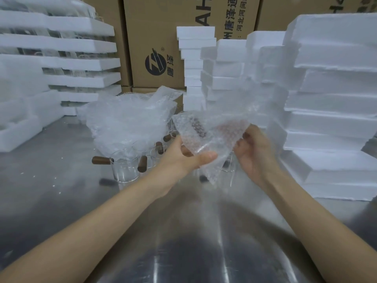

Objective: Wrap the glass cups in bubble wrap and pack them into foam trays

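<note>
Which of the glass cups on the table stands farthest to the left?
The glass cup whose brown handle points left; the other cups stand further right, behind the left hand.

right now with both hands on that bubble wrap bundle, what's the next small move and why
Probably fold the loose tail of the bubble wrap in around the cup inside. Both the left hand and the right hand hold the bundle above the metal table, a dark handle shows through the wrap, and a flap hangs free below. Unwrapped glass cups wait behind.
</note>
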The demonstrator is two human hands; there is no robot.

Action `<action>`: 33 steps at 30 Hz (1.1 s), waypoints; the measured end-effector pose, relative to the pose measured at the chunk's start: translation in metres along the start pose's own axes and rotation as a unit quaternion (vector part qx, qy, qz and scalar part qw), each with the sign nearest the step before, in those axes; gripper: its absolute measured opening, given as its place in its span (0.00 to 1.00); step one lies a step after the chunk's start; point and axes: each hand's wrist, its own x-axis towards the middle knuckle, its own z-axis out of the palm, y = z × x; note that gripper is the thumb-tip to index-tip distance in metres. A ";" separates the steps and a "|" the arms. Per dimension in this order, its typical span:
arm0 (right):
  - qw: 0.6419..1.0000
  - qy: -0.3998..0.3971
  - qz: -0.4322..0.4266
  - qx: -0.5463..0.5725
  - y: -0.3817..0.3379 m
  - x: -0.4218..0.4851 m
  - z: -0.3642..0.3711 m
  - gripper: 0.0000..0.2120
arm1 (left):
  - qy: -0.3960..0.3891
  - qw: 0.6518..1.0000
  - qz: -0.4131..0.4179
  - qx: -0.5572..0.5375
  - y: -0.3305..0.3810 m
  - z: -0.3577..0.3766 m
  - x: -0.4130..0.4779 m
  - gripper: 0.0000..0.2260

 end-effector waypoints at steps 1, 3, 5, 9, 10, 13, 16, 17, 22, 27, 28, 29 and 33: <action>0.997 -0.013 0.011 -0.077 0.002 -0.003 0.006 0.06 | 0.012 1.000 0.005 0.001 0.000 0.000 0.000 0.36; 0.978 -0.005 -0.002 -0.210 0.006 -0.009 0.011 0.07 | 0.011 1.000 0.013 -0.006 0.001 -0.002 0.000 0.36; 0.978 0.024 -0.043 -0.202 0.006 -0.010 0.013 0.04 | -0.016 1.000 0.005 -0.004 0.002 -0.004 -0.001 0.38; 0.989 0.047 -0.045 -0.135 0.006 -0.005 0.007 0.30 | -0.101 0.995 0.000 -0.022 0.003 -0.001 -0.005 0.40; 0.993 0.031 -0.012 -0.110 0.005 -0.003 0.005 0.37 | -0.121 0.992 0.009 -0.029 0.003 -0.001 -0.005 0.39; 0.995 -0.049 0.084 -0.026 -0.002 -0.004 0.000 0.40 | -0.156 0.987 0.015 -0.022 0.007 -0.006 -0.004 0.41; 0.995 -0.054 0.018 -0.083 -0.005 -0.004 0.000 0.23 | -0.157 0.988 0.001 0.002 0.007 -0.010 -0.002 0.41; 0.990 -0.018 -0.036 -0.136 -0.004 -0.003 0.000 0.16 | -0.135 0.991 -0.002 0.000 0.007 -0.010 -0.001 0.40; 0.939 -0.034 -0.110 -0.325 0.000 -0.008 0.003 0.04 | 0.019 0.997 0.011 -0.071 0.004 -0.006 0.001 0.34; 0.946 -0.061 -0.037 -0.315 0.000 -0.009 0.003 0.11 | 0.047 0.998 0.025 -0.044 0.002 -0.005 -0.001 0.30; 0.956 -0.056 -0.030 -0.285 -0.001 -0.008 0.002 0.07 | 0.033 0.998 0.032 -0.032 0.002 -0.004 -0.001 0.32; 0.965 -0.042 -0.023 -0.259 -0.001 -0.007 0.002 0.08 | 0.019 0.999 0.043 -0.024 0.001 -0.002 -0.002 0.33; 0.964 -0.079 0.040 -0.252 0.003 -0.010 -0.002 0.05 | -0.048 0.996 0.077 0.005 -0.002 0.004 -0.006 0.31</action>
